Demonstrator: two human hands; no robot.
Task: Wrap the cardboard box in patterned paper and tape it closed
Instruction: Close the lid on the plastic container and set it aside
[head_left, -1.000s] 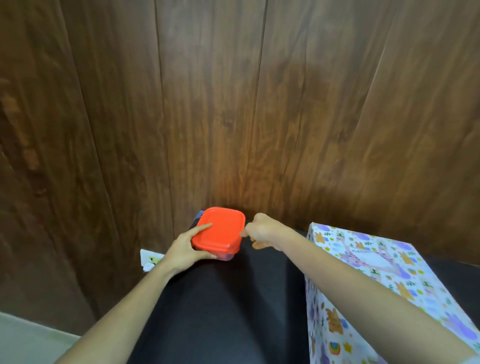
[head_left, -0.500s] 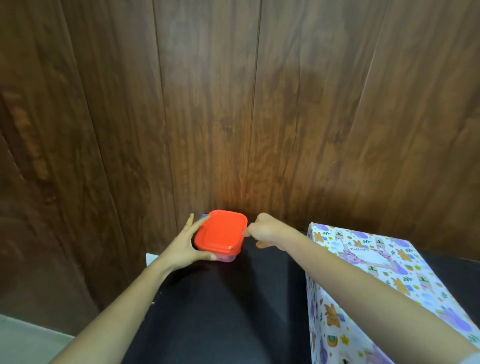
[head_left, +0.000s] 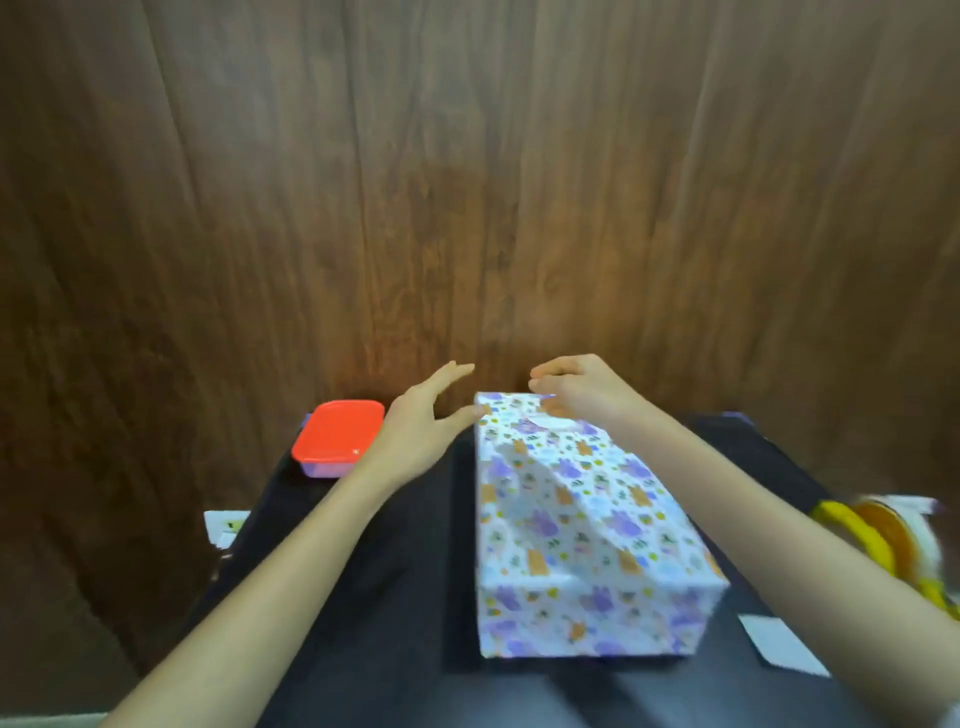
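Cardboard box (head_left: 582, 519), paper-wrapped, at middle of counter (head_left: 415, 597). Left hand (head_left: 415, 431) fingers splayed, released, thumb at box's far-left corner; right hand (head_left: 582, 389) fingers curled over far edge, grasp indeterminate. Red-lidded container (head_left: 337, 431) at counter's far-left corner, closed.

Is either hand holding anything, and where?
Left hand holds nothing. Right hand curls over the far edge of the wrapped box; a pinch is unclear.
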